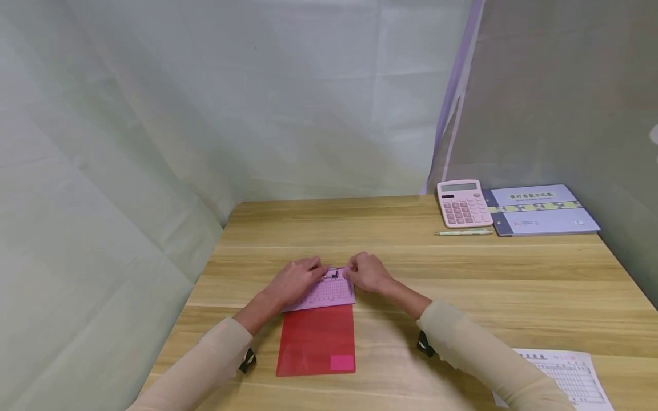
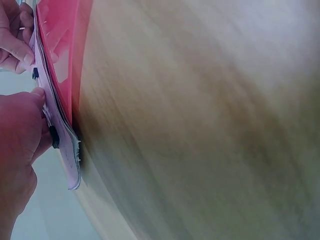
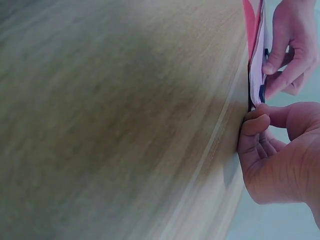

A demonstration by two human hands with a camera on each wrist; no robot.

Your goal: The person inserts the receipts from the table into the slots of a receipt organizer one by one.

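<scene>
A red see-through folder [image 1: 316,342] lies on the table, with a bundle of pink printed forms [image 1: 329,294] across its upper part. A metal clip with black ends [image 1: 331,275] sits at the forms' top edge. My left hand [image 1: 298,281] grips at this clip, its thumb and fingers about the clip in the right wrist view; some fingertips are hidden. The right hand [image 1: 369,273] pinches the top right corner of the forms between thumb and forefinger. Seen from the left wrist, the bundle [image 2: 60,120] is several layers thick with a ragged edge.
A pink calculator [image 1: 464,204], a pen [image 1: 464,232] and a blue-grey account book [image 1: 542,210] lie at the back right. A loose printed sheet [image 1: 570,374] is at the front right, partly under the right sleeve. Pale cloth [image 1: 329,103] hangs behind the table.
</scene>
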